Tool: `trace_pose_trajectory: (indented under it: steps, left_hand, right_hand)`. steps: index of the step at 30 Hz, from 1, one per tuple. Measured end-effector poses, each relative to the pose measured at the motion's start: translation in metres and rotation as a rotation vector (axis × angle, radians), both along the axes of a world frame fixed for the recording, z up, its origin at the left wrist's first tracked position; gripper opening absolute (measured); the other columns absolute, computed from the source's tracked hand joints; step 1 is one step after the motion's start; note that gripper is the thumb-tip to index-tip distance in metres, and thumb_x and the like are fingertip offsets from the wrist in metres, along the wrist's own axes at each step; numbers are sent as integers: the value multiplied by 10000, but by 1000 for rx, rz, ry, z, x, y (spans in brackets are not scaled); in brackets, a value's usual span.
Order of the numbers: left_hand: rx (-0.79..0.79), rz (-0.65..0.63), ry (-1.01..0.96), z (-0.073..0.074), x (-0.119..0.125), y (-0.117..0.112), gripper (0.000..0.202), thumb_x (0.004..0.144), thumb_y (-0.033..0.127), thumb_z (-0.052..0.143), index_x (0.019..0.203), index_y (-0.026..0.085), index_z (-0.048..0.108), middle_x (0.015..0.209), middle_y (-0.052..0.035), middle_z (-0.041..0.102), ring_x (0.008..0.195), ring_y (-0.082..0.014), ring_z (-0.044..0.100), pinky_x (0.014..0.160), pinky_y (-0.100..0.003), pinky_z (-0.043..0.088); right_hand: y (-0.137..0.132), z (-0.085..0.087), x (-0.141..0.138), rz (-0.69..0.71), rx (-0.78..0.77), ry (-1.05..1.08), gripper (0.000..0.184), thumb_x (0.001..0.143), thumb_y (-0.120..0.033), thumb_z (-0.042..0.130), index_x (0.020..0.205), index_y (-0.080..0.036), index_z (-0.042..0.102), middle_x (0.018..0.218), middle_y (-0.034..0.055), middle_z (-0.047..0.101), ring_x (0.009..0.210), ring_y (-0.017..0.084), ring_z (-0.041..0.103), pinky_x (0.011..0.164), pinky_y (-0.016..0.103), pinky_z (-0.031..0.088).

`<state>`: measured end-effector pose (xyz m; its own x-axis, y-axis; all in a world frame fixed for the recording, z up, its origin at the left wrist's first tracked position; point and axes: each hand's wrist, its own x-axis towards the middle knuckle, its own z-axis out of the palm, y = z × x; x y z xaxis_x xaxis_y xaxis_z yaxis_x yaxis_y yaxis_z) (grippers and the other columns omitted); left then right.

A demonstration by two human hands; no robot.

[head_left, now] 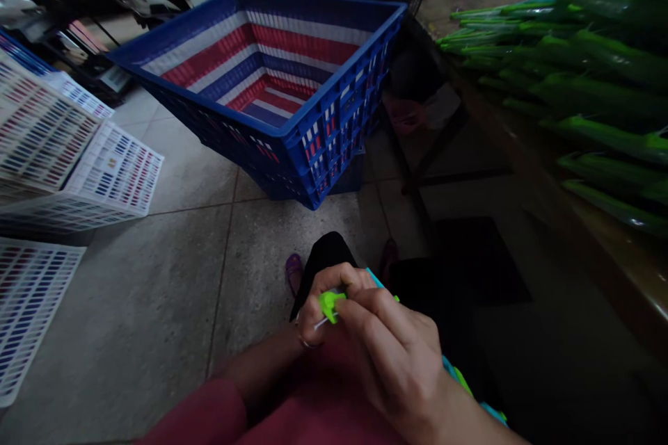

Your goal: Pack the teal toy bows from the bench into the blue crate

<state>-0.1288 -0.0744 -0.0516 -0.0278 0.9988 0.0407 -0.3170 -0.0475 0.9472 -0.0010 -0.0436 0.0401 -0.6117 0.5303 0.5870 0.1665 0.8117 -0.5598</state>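
Both hands meet low in the middle of the head view, over my lap. My right hand (pixel 396 354) pinches a small bright green plastic piece (pixel 330 304) between thumb and fingers. My left hand (pixel 326 299) is mostly hidden behind it and grips the same item, from which a thin white rod (pixel 320 324) sticks out to the left. A teal and green long object (pixel 459 379) runs under my right wrist toward the lower right; how it joins the green piece is hidden.
A large blue crate (pixel 313 146) with red, white and blue striped lining stands tilted on the tiled floor ahead. White lattice crates (pixel 112 177) are stacked at left. Several green wrapped long items (pixel 600 69) lie on a wooden bench at right.
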Motion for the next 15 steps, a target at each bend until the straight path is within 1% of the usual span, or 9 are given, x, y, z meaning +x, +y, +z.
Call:
trace_pose_trajectory:
  steps: [2,4,5,7,9,11,13,15]
  left_hand:
    - [35,-4,-110,11,-5,3,726,735,964,393,735,242,474,730,-87,562,687,-240,523,717,-451,502]
    - [37,-29,-129,19,-9,7,687,791,902,457,786,219,528,771,-85,565,711,-224,509,707,-411,472]
    - [30,-33,-104,21,-11,8,680,824,881,442,818,210,545,792,-79,560,728,-216,503,712,-391,462]
    - [13,-33,-6,22,-13,7,646,903,820,380,897,203,571,855,-69,561,780,-204,505,753,-361,459]
    - [-1,-34,121,20,-14,4,572,987,714,320,967,209,587,901,-61,569,819,-197,513,794,-345,463]
    - [-17,-28,239,18,-13,-1,482,1044,594,296,1040,222,603,970,-65,598,901,-204,549,850,-338,472]
    - [-46,17,314,17,-11,-5,405,1064,513,315,1125,242,611,1082,-73,629,1025,-212,580,929,-330,476]
    - [-72,80,336,17,-7,-8,353,1065,466,358,1250,272,588,1247,-77,622,1161,-214,578,1022,-323,465]
  right_hand:
    - [1,-5,0,-4,28,5,251,999,-68,503,1225,-89,609,889,81,650,809,165,665,658,268,590]
    - [4,-13,0,-10,65,15,332,976,-41,520,1304,-62,572,950,112,669,863,181,674,688,277,601]
    - [6,-18,1,-19,89,20,357,968,-31,523,1322,-56,559,969,122,674,876,184,675,694,278,602]
    - [11,-28,3,-59,157,24,360,964,-35,531,1322,-52,559,938,119,674,846,185,668,654,274,583]
    - [17,-35,5,-94,270,19,331,961,-54,551,1291,-43,576,885,116,670,785,189,651,595,276,548]
    - [24,-41,7,-116,365,9,303,948,-56,563,1249,-37,594,827,105,660,725,188,632,554,278,514]
    - [31,-46,7,-145,401,5,262,937,-54,569,1196,-58,608,803,88,654,687,178,622,551,275,508]
    - [37,-51,5,-184,380,5,197,942,-64,566,1131,-96,610,811,75,651,683,167,626,568,268,522]
